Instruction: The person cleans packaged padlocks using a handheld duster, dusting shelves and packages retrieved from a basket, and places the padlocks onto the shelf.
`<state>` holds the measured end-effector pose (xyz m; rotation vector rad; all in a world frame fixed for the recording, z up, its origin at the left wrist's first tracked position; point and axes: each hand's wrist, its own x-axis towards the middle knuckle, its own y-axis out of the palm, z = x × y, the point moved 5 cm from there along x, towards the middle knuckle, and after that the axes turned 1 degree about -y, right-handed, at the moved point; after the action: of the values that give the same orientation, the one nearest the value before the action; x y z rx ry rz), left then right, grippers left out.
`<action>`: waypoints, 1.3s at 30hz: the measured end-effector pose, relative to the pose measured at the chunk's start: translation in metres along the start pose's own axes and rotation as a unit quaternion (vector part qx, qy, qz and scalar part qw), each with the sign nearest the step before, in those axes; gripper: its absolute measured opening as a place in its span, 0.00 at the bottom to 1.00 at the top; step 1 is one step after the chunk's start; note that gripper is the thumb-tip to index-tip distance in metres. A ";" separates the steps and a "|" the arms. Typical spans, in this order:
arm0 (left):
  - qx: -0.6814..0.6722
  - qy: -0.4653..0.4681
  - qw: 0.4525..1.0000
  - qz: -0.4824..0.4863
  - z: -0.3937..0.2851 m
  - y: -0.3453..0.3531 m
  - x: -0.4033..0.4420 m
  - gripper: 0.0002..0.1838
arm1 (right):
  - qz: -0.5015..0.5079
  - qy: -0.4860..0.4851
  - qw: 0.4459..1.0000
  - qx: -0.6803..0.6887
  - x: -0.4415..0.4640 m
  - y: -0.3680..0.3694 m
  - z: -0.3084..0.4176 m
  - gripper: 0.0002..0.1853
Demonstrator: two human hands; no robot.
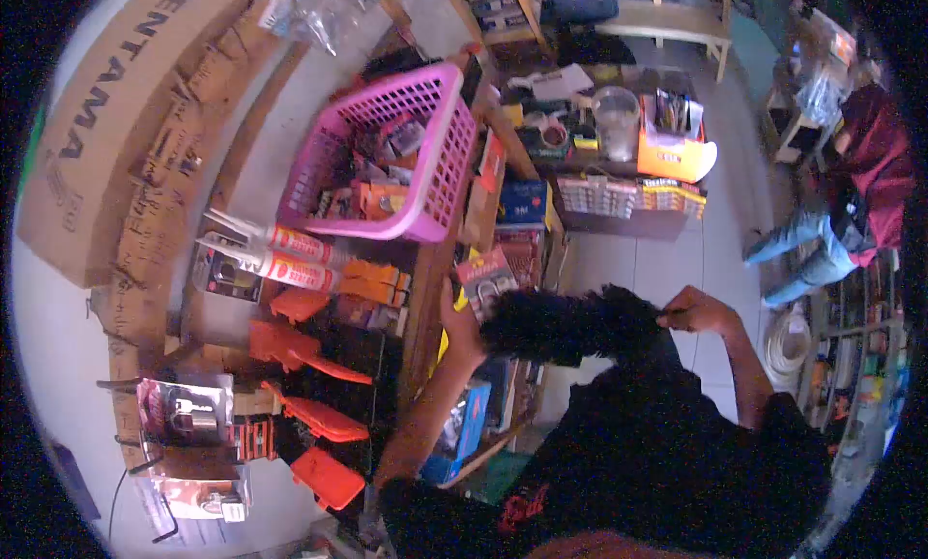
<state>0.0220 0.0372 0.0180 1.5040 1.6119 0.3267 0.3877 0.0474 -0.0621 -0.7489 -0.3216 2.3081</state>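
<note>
My left hand (462,329) is closed on a packaged padlock (486,277) with a reddish card, held up by the edge of the wooden shelf. A fluffy black duster (570,327) stretches across in front of my chest, its left end against my left hand and just below the package. The right end of the duster is pinched in the fingers of my right hand (701,312). The duster's fibres cover part of my left fingers.
A pink basket (440,162) of small packages stands on the shelf beside sealant tubes (295,259) and orange-red plastic pieces (329,477). Hanging padlock packs (193,414) are at left. A low display table (619,216) stands ahead. Another person (875,172) is at right.
</note>
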 end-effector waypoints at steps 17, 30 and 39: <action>-0.038 -0.041 0.998 -0.023 0.008 0.000 0.003 0.40 | -0.057 0.031 0.994 0.091 -0.018 -0.031 -0.003 0.20; -0.053 -0.063 0.996 0.020 0.010 -0.017 0.009 0.39 | -0.051 0.022 0.993 0.104 -0.018 -0.022 0.003 0.25; -0.044 -0.041 0.998 0.024 0.009 -0.015 0.009 0.41 | -0.102 -0.026 0.994 0.040 -0.012 -0.023 0.020 0.22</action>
<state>0.0199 0.0387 -0.0011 1.4727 1.4813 0.3539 0.3948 0.0556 -0.0313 -0.5881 -0.3118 2.1363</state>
